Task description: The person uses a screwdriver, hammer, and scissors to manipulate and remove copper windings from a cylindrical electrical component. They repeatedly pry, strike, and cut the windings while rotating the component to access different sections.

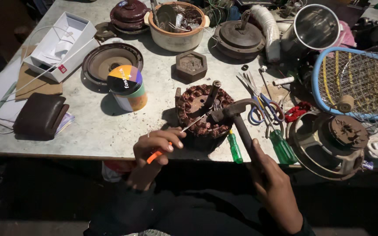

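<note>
We are looking down at a cluttered grey workbench, and near its near edge, a little right of centre, a wound motor stator is sitting flat with its shaft standing up and leaning slightly to the far right. Our left hand is closing its fingers around the orange handle of a screwdriver, whose thin blade is running from near left to far right with the tip resting against the copper windings. Our right hand is gripping the dark handle of a hammer; its long axis is running from the near right up toward the far left, and its head is hovering just over the stator, close to the screwdriver's tip. Judging from this, we are only partway in: the windings are looking mostly intact and seated in the core, so most of the loosening seems left to do, though we cannot tell how deep the blade is sitting. Blue-handled scissors are lying just right of the stator, two green-handled screwdrivers are resting at the near edge, a multicoloured tin is standing to the left, and a brown wallet is lying farther left.
</note>
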